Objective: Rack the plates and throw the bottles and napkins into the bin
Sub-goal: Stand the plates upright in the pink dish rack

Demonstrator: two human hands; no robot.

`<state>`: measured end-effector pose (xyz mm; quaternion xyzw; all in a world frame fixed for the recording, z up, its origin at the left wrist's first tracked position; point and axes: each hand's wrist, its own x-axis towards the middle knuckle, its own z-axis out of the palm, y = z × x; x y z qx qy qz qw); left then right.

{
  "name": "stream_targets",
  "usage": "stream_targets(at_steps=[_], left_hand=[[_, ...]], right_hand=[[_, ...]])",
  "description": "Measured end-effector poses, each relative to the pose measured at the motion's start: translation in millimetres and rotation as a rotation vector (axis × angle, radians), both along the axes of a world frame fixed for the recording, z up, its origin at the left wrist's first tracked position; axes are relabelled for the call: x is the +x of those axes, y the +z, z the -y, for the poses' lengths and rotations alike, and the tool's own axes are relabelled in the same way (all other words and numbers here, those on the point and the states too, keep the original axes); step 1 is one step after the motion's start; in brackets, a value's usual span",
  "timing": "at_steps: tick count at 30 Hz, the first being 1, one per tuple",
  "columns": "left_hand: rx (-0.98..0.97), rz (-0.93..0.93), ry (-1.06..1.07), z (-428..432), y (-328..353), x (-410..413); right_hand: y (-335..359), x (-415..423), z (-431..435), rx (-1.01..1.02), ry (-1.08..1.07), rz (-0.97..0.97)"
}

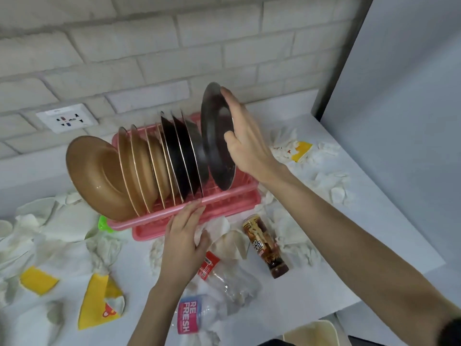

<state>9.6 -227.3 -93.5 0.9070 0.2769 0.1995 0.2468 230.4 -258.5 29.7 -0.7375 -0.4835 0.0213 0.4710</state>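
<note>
Dark plate (215, 146) is in our right hand (245, 143), thumb across its face and fingers curled over the far rim. It's upright at the right end of the pink dish rack (224, 203), and we can't tell if its bottom edge is seated in a slot yet. The rest of the rack looks loaded: black plates (179, 156) next to it and brown plates (99, 176) filling the left end, the outermost leaning out over the rack's left side. Our left hand (184, 236) holds nothing; its fingers are straight with the tips on the rack's front rail, probably steadying it. The rack sits toward the back of the worktop (361, 221), near the brick wall. We see no other loose plates, though the pale shapes at the left edge could be paper plates or napkins. We judge racking nearly done and binning not started. Three bottles lie near the front edge: a brown-labelled bottle (265, 245), a crushed clear bottle (229, 275) and a pink-labelled bottle (192, 318). Crumpled napkins (321, 181) are scattered on both sides of the rack and in front of it, with yellow wrappers (97, 303) mixed in. The cream container (316, 330) below the front right corner is probably the bin.
</note>
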Motion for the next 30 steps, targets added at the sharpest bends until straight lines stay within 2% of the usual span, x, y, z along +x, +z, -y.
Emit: stream_targets(at_steps=[10, 24, 30], left_hand=[[-0.025, 0.013, 0.067, 9.5, -2.6, 6.0], [-0.065, 0.016, 0.106, 12.6, -3.3, 7.8], [-0.064, 0.026, 0.093, 11.3, -4.6, 6.1]], right_hand=[[-21.9, 3.9, -17.3, -0.127, 0.019, 0.144], [-28.8, 2.3, -42.3, -0.173, 0.006, 0.233], [-36.9, -5.7, -38.4, -0.130, 0.091, 0.249]])
